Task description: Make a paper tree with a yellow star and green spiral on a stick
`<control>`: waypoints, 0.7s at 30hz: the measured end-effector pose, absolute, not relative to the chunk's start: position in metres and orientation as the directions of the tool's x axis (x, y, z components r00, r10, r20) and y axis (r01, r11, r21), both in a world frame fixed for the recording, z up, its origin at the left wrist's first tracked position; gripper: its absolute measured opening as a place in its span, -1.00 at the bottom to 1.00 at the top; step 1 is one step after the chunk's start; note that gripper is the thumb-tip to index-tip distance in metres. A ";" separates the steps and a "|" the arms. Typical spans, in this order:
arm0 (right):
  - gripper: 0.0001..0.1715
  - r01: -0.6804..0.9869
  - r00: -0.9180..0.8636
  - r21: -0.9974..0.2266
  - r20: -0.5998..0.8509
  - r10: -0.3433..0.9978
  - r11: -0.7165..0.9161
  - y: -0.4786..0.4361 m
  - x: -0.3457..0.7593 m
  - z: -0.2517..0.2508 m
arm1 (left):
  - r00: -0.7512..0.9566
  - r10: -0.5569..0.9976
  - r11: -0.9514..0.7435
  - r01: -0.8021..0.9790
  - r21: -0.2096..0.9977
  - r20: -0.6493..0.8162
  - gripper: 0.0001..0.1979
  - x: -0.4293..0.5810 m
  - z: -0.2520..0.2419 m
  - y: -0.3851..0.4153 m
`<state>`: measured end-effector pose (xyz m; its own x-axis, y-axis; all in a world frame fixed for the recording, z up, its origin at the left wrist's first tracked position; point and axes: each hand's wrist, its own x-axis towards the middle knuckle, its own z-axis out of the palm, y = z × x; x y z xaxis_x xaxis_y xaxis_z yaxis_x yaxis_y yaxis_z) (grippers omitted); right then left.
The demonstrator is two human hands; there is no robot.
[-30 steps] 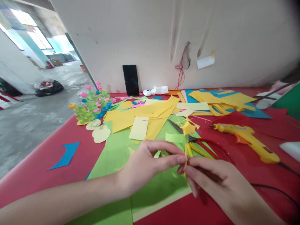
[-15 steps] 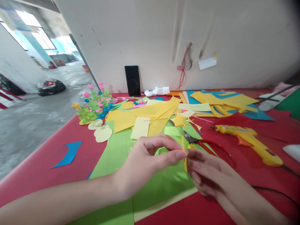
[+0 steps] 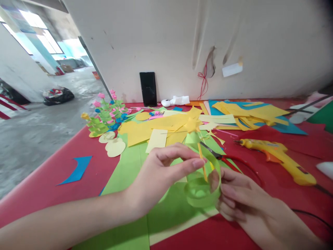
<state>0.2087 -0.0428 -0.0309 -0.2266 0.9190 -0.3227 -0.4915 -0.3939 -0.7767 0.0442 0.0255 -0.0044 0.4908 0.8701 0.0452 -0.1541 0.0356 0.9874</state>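
Between thumb and forefinger, my left hand (image 3: 166, 177) pinches a thin yellow stick (image 3: 201, 156). A yellow paper star (image 3: 192, 125) tops the stick, with a small green paper piece below the star. My right hand (image 3: 239, 191) has its fingers closed on a curled green paper strip (image 3: 201, 198), whose loops hang around the lower part of the stick. Behind the hands lie red-handled pliers (image 3: 234, 161), their jaws partly behind the green strip. Green paper sheets (image 3: 169, 222) cover the table beneath both hands.
A yellow glue gun (image 3: 278, 152) lies at the right. Finished paper flowers (image 3: 109, 111) stand at the back left, near pale paper circles (image 3: 116, 147). A black phone (image 3: 148, 89) leans on the wall. Yellow sheets (image 3: 137, 133) and a blue scrap (image 3: 78, 170) lie on the red table (image 3: 96, 149).
The stick has tilted, its star end shifting left. My right hand has moved slightly right and down, and the looped green strip now shows more fully between the hands.
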 end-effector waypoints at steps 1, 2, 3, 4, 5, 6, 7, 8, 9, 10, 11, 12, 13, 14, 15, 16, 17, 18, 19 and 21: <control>-0.78 -0.479 -0.231 -0.783 -0.323 0.918 -0.396 -0.044 0.208 -0.030 | 0.479 0.877 0.031 -0.138 0.990 0.040 -0.94 0.044 -0.005 0.025; -0.79 -0.461 -0.237 -0.793 -0.323 0.916 -0.399 -0.044 0.208 -0.030 | 0.471 0.882 0.030 -0.118 0.993 0.029 -0.94 0.044 -0.006 0.025; -0.80 -0.435 -0.234 -0.810 -0.319 0.918 -0.392 -0.045 0.208 -0.029 | 0.469 0.883 0.026 -0.101 0.995 0.024 -0.93 0.044 -0.006 0.024; -0.83 -0.400 -0.218 -0.836 -0.311 0.925 -0.375 -0.046 0.208 -0.029 | 0.474 0.880 0.017 -0.080 0.997 0.023 -0.91 0.044 -0.007 0.023; -0.85 -0.357 -0.190 -0.869 -0.293 0.937 -0.344 -0.046 0.208 -0.029 | 0.488 0.873 0.027 -0.057 0.998 0.004 -0.91 0.044 -0.007 0.022; -0.88 -0.305 -0.153 -0.903 -0.267 0.951 -0.302 -0.047 0.208 -0.029 | 0.491 0.871 0.040 -0.044 0.998 -0.014 -0.91 0.044 -0.008 0.021; -0.89 -0.243 -0.114 -0.935 -0.237 0.965 -0.258 -0.046 0.209 -0.029 | 0.497 0.867 0.056 -0.031 0.998 -0.034 -0.91 0.044 -0.008 0.021; -0.91 -0.176 -0.075 -0.960 -0.207 0.976 -0.217 -0.046 0.210 -0.029 | 0.505 0.861 0.078 -0.021 0.997 -0.056 -0.91 0.045 -0.008 0.020; -0.92 -0.107 -0.048 -0.976 -0.186 0.981 -0.190 -0.045 0.210 -0.029 | 0.511 0.856 0.099 -0.016 0.995 -0.077 -0.90 0.045 -0.009 0.020; -0.92 -0.040 -0.034 -0.984 -0.175 0.984 -0.176 -0.044 0.211 -0.029 | 0.518 0.850 0.120 -0.014 0.993 -0.095 -0.89 0.045 -0.010 0.020; -0.91 0.018 -0.026 -0.985 -0.169 0.985 -0.169 -0.044 0.211 -0.028 | 0.525 0.844 0.137 -0.015 0.991 -0.108 -0.88 0.046 -0.011 0.020; -0.89 0.061 -0.011 -0.984 -0.168 0.986 -0.167 -0.043 0.210 -0.027 | 0.530 0.840 0.150 -0.017 0.989 -0.118 -0.87 0.046 -0.012 0.021; -0.87 0.089 0.012 -0.982 -0.167 0.986 -0.168 -0.043 0.208 -0.026 | 0.533 0.837 0.160 -0.020 0.987 -0.125 -0.87 0.046 -0.014 0.020; -0.86 0.103 0.048 -0.979 -0.170 0.984 -0.175 -0.043 0.206 -0.025 | 0.535 0.835 0.166 -0.025 0.986 -0.127 -0.87 0.046 -0.015 0.020; -0.84 0.108 0.091 -0.977 -0.174 0.981 -0.183 -0.043 0.204 -0.023 | 0.535 0.835 0.172 -0.032 0.985 -0.128 -0.88 0.046 -0.016 0.020; -0.83 0.109 0.131 -0.975 -0.176 0.976 -0.191 -0.044 0.202 -0.022 | 0.535 0.835 0.176 -0.039 0.984 -0.128 -0.90 0.046 -0.017 0.019; -0.82 0.111 0.159 -0.974 -0.181 0.971 -0.199 -0.044 0.200 -0.020 | 0.538 0.833 0.182 -0.046 0.982 -0.129 -0.92 0.046 -0.017 0.019; -0.82 0.113 0.177 -0.971 -0.188 0.966 -0.209 -0.045 0.198 -0.019 | 0.544 0.829 0.188 -0.054 0.981 -0.129 -0.94 0.046 -0.018 0.018; -0.83 0.112 0.183 -0.970 -0.193 0.964 -0.216 -0.045 0.197 -0.019 | 0.557 0.821 0.195 -0.060 0.979 -0.129 -0.95 0.046 -0.018 0.018; -0.82 0.096 0.191 -0.970 -0.203 0.960 -0.224 -0.045 0.195 -0.019 | 0.583 0.801 0.213 -0.066 0.975 -0.136 -0.97 0.046 -0.017 0.017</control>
